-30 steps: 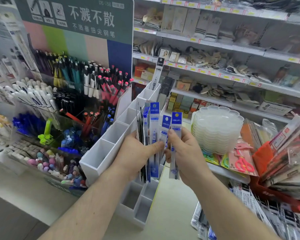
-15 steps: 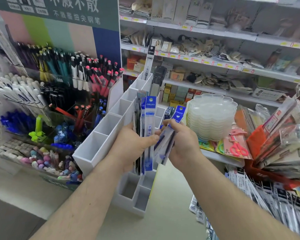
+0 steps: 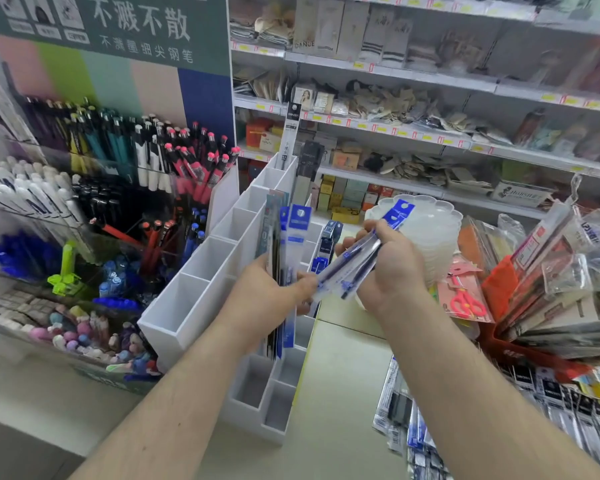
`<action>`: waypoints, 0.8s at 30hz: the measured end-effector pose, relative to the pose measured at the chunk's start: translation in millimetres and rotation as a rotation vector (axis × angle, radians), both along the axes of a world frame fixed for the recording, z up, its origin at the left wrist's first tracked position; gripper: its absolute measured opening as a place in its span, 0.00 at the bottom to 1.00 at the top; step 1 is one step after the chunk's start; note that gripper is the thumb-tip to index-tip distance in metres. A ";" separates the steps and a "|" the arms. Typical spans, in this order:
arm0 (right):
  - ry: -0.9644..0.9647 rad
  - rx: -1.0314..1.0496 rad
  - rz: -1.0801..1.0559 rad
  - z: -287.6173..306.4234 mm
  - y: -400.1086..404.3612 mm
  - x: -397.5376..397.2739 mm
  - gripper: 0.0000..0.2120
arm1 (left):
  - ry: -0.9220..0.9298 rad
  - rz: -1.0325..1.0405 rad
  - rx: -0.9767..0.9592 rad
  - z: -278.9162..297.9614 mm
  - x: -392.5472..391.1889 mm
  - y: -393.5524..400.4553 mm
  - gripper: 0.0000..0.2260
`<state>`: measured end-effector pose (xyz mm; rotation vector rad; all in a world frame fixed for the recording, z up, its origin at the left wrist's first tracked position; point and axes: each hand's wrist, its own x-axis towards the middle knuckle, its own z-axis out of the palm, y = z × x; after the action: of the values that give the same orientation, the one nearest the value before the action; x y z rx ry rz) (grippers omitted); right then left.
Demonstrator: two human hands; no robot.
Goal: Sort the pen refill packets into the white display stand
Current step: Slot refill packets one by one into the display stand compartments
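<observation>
My left hand point(image 3: 267, 299) grips an upright bunch of refill packets point(image 3: 284, 271) over the white stand point(image 3: 201, 292). Right hand point(image 3: 388, 268) pinches one tilted packet point(image 3: 357, 261), just right.

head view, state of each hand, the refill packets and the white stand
left hand: grips an upright bundle of refill packets
right hand: grips tilted blue-topped packets
white display stand: near left compartments empty, black packet upright in the far one

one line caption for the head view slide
Left hand grips upright refill packets; right hand holds one tilted.
</observation>
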<state>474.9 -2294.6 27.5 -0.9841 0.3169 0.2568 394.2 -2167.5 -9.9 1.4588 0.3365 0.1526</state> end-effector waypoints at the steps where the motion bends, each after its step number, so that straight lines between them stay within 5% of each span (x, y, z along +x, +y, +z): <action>1: -0.004 0.003 0.012 -1.1 4.2 -1.3 0.06 | 0.000 -0.027 0.034 0.7 -0.5 -0.5 0.10; 16: -0.088 0.036 0.107 -2.2 33.0 -16.1 0.20 | 0.004 -0.086 0.154 3.7 -1.5 0.6 0.09; 24: -0.386 -0.336 0.202 -6.1 8.6 -13.6 0.06 | -0.016 -0.051 0.079 3.1 -1.3 2.2 0.11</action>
<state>461.3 -2286.0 21.4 -1.3734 -0.0981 0.1936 392.9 -2165.3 -6.8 1.5420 0.2826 0.1372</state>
